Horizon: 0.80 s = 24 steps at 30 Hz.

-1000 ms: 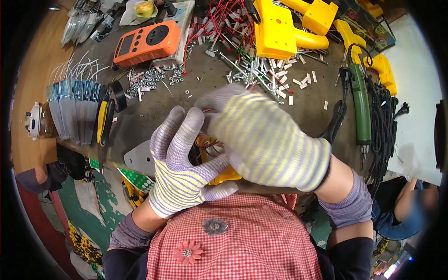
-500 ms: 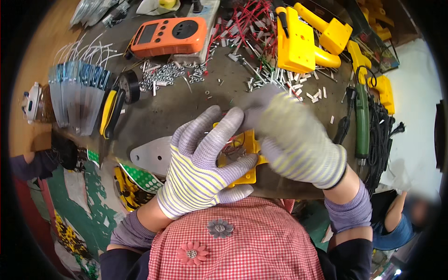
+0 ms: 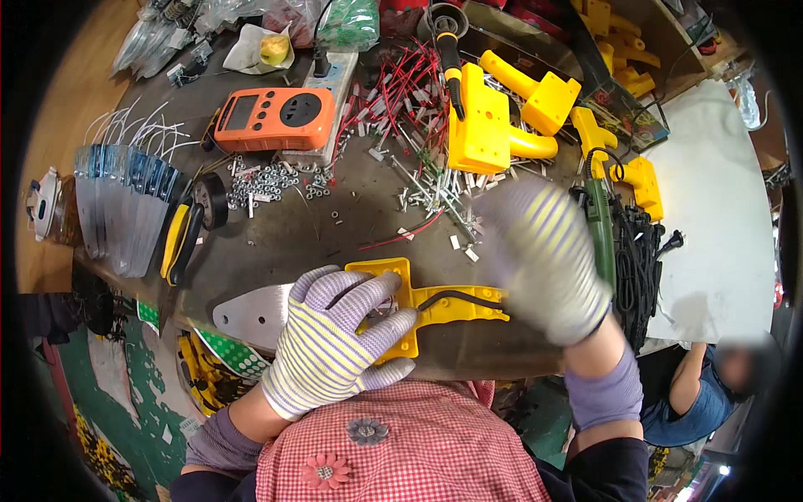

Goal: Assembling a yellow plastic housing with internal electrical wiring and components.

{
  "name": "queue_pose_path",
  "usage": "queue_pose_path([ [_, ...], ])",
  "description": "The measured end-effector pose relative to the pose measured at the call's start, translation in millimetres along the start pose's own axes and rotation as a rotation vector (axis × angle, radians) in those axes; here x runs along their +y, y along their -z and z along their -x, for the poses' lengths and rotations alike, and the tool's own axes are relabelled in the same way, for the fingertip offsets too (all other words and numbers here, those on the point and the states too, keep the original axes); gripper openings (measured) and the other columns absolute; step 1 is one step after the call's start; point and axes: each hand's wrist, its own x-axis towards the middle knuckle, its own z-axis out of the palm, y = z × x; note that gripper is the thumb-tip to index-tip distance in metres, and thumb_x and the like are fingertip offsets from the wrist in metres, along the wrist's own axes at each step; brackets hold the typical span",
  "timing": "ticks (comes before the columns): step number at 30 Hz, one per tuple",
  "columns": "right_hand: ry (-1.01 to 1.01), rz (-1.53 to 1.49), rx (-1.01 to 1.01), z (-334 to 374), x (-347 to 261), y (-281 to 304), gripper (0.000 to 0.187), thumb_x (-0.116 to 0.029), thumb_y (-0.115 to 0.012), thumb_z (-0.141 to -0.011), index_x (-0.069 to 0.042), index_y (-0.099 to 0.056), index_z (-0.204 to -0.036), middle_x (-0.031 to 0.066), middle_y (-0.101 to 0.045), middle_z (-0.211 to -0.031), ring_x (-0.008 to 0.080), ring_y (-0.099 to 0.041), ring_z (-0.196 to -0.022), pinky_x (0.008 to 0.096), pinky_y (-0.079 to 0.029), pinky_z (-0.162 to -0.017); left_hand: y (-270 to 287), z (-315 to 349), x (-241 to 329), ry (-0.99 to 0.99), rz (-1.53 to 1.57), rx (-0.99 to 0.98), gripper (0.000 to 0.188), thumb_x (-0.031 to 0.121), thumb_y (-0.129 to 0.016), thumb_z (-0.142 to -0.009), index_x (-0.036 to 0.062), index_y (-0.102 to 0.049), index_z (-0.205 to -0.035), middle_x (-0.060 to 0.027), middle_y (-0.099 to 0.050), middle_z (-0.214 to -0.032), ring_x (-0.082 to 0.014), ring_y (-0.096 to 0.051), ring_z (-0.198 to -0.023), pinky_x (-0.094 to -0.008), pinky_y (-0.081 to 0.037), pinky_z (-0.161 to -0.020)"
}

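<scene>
Logged from my remote station: one yellow moulded-plastic housing half with a box-shaped head and a tapering handle [image 3: 460, 315], open side up at the near edge of the bench [image 3: 301, 238], in front of the apron. One left hand in a striped knit glove [image 3: 330, 339], fingers bent over the housing's head and holding it. One right hand in a matching glove [image 3: 548, 259], raised near the handle end, blurred; I cannot tell whether its fingers are closed or carry anything. One black sheathed cable [image 3: 456, 294], laid along the handle. One grey flat metal plate with round holes [image 3: 251, 316], running under the left hand; its join is hidden from me. Done, as I judge it: cable seated, some wiring within the head. Left, as I judge it: the inner wiring, partly covered, and the open face, which bears no cover. Loose beyond: red thin wires [image 3: 422, 230], silver long screws [image 3: 422, 197], small steel nuts [image 3: 268, 184], one orange multimeter [image 3: 280, 120].
</scene>
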Motion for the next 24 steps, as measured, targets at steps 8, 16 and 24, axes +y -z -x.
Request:
queue_pose_path([
  [8, -0.759, 0.522, -0.053, -4.0, 210.8, 36.4, 0.023, -0.009, -0.067, -0.081, -0.009, -0.069, -0.104, 0.0172, -0.069, -0.105, 0.0363, -0.065, -0.101, 0.0421, -0.052, -0.091, -2.0, -5.8, 3.0, -0.002, -0.012, -0.004, 0.051, 0.042, -0.083, -0.054, 0.0219, -0.071, -0.099, -0.0058, -0.062, -0.116, -0.0315, -0.054, -0.105, -0.0491, -0.046, -0.09],
  [16, -0.458, 0.443, -0.364, 30.0, 309.0, 29.9, 0.033, -0.013, -0.065, -0.085, -0.008, -0.065, -0.117, 0.0222, -0.062, -0.114, 0.0398, -0.059, -0.11, 0.0436, -0.048, -0.093, 2.1, -5.4, 2.9, -0.004, -0.028, -0.008, 0.049, 0.046, -0.081, -0.062, 0.0215, -0.07, -0.103, -0.0071, -0.062, -0.119, -0.0321, -0.054, -0.105, -0.0512, -0.045, -0.09],
  [24, -0.2, 0.499, 0.045, 61.1, 333.4, 38.3, 0.048, -0.003, -0.069, -0.08, -0.006, -0.059, -0.127, 0.0192, -0.062, -0.121, 0.0344, -0.061, -0.113, 0.0401, -0.049, -0.1, -1.3, -1.0, 0.8, 0.004, -0.001, -0.025, 0.045, 0.041, -0.073, -0.068, 0.0202, -0.069, -0.107, -0.01, -0.061, -0.123, -0.0337, -0.056, -0.105, -0.0534, -0.044, -0.092],
])
